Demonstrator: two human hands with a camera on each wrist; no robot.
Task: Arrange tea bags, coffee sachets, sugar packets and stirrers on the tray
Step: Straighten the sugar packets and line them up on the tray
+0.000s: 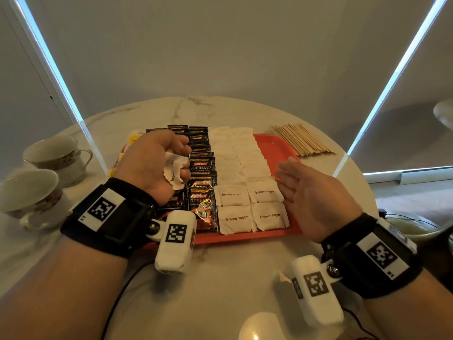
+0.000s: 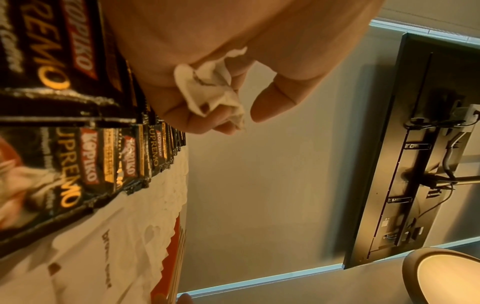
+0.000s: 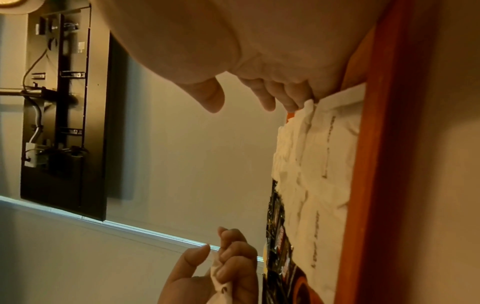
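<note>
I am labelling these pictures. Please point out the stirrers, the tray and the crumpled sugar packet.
stirrers (image 1: 300, 141), head view, middle of the pile.
tray (image 1: 247, 237), head view, near rim.
crumpled sugar packet (image 2: 207, 90), left wrist view, middle of the paper.

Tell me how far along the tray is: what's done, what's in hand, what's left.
Done: the coffee sachets and the brown sugar packets lie in rows on the orange tray. Some yellow packets show at its far left edge. In hand: the left hand grips a crumpled sugar packet; the right hand is open beside the sugar rows. Left: the stirrers lie on the table, off the tray.
</note>
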